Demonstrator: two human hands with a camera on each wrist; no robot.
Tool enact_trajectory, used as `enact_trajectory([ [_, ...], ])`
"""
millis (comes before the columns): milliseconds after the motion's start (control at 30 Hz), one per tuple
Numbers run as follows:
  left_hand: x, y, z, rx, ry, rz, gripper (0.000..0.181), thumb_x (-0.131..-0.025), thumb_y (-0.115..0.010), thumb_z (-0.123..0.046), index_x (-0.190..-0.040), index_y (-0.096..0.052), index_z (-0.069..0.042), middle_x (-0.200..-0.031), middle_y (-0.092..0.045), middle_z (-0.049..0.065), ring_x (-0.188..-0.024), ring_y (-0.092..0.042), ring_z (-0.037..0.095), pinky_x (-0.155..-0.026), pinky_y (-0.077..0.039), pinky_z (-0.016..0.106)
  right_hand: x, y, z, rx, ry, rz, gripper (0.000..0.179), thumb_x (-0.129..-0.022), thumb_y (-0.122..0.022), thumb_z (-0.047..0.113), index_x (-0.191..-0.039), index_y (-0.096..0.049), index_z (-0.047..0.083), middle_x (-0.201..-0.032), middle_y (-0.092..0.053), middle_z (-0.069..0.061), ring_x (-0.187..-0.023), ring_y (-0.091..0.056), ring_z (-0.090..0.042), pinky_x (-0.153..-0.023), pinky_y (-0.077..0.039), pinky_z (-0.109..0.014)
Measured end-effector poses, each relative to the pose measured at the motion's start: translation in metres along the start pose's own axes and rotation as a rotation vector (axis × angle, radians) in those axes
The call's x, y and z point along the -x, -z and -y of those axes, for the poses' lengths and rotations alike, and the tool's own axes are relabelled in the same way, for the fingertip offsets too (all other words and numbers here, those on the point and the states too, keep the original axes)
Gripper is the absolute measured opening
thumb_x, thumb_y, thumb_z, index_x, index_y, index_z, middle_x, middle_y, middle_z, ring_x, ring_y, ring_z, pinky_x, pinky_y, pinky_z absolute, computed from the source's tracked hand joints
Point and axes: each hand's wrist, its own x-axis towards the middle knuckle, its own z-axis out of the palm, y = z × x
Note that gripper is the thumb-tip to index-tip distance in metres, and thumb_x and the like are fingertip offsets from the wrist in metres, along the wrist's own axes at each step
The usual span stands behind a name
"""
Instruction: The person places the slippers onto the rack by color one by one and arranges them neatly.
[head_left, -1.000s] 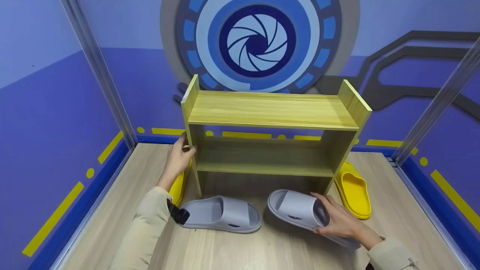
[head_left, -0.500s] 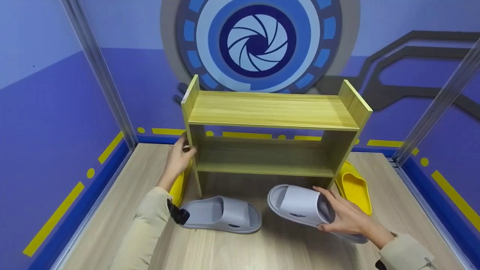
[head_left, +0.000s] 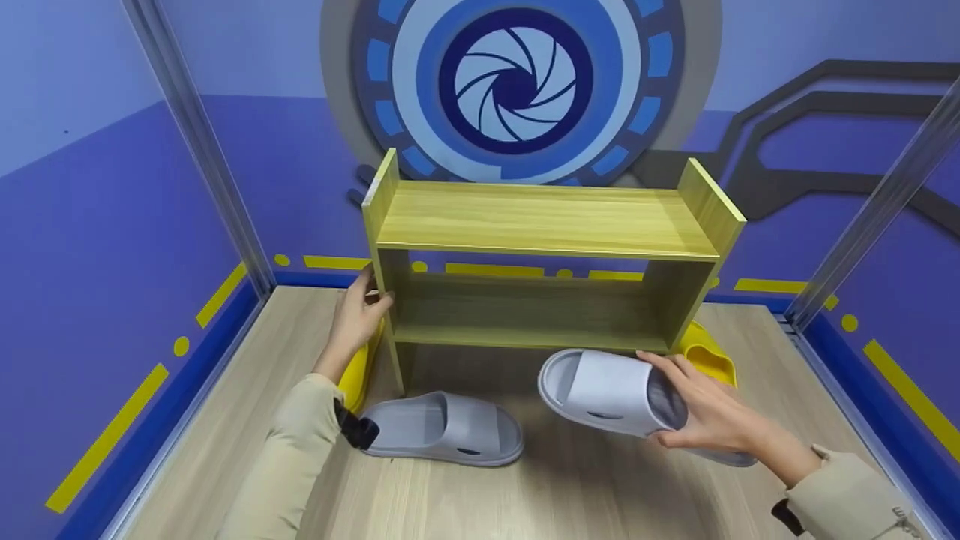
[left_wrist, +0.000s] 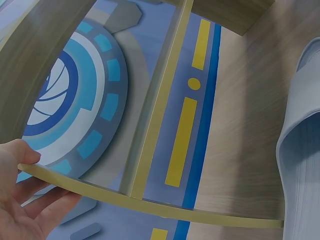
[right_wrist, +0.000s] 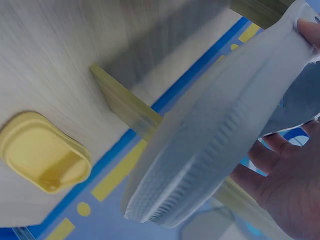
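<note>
My left hand [head_left: 356, 322] grips the left side panel of a small wooden shelf rack [head_left: 540, 217]; the left wrist view shows the thumb on one face and fingers [left_wrist: 52, 210] on the other. In my right hand [head_left: 712, 416] is a grey slide slipper [head_left: 611, 390], pinched near the foot opening. It hangs above the floor before the rack's right side, toe to the left, its ridged sole [right_wrist: 205, 145] facing the right wrist camera. A matching grey slipper [head_left: 472, 427] lies on the floor at the rack's front left, toe pointing right.
Yellow slippers stand on either side of the rack: one on the right [head_left: 709, 360], partly covered by the right hand, and one on the left [head_left: 356, 382], mostly behind the left arm. Blue printed walls [head_left: 285, 172] enclose the wooden floor [head_left: 465, 502].
My right hand has raised the grey slipper and carried it slightly right, toward the rack's middle shelf height. The left hand, rack and other grey slipper have stayed put.
</note>
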Motion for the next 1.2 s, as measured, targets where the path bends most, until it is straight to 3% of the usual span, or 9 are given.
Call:
enact_trajectory([
  [300,-0.001,-0.001,0.001,-0.007,-0.003,-0.004,0.052,-0.083,-0.055,-0.006,-0.132,-0.037,-0.004,-0.116,-0.052,0.019,-0.096,-0.055,0.031,-0.078,-0.045,0.04,-0.005,0.025,0.01,0.016,-0.034,0.024,0.093,-0.061,-0.072,0.051,-0.137,-0.027,0.025,-0.112,-0.042,-0.003,-0.085,-0.047,-0.019,-0.06,-0.043,-0.03],
  [633,0.0,-0.001,0.001,0.027,-0.014,-0.009,0.052,-0.083,-0.055,-0.004,-0.132,-0.037,-0.003,-0.116,-0.052,0.019,-0.097,-0.055,0.03,-0.078,-0.045,0.038,-0.012,0.057,0.024,0.08,-0.017,-0.021,0.096,-0.06,-0.074,0.047,-0.138,-0.021,0.031,-0.114,-0.04,-0.003,-0.082,-0.048,-0.018,-0.054,-0.041,-0.028],
  [1200,0.0,0.0,0.001,0.037,-0.023,-0.005,0.052,-0.083,-0.054,-0.005,-0.132,-0.037,-0.003,-0.118,-0.051,0.02,-0.098,-0.054,0.032,-0.079,-0.044,0.04,-0.026,0.11,0.049,0.17,0.072,-0.195,0.1,-0.057,-0.079,0.034,-0.138,-0.023,0.02,-0.111,-0.042,-0.009,-0.073,-0.047,-0.02,-0.051,-0.042,-0.03],
])
